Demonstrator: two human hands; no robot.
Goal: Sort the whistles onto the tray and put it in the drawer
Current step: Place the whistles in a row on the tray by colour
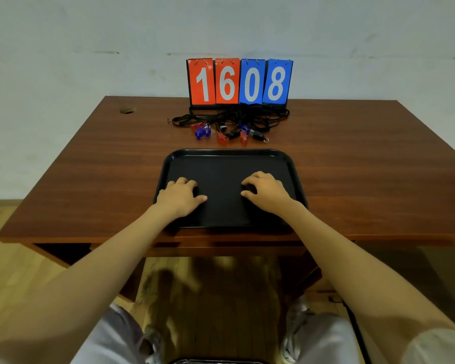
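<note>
A black rectangular tray lies on the brown wooden desk near its front edge, with nothing on it but my hands. My left hand rests on the tray's left part, fingers curled loosely, holding nothing. My right hand rests on the tray's right part in the same way. Beyond the tray lies a heap of whistles in blue, red and black, tangled with black lanyards. A drawer front shows under the desk's front edge, shut.
A flip scoreboard reading 16 and 08 stands at the back of the desk against the wall. A small brown object lies at the desk's back left. My knees and a chair edge are below the desk.
</note>
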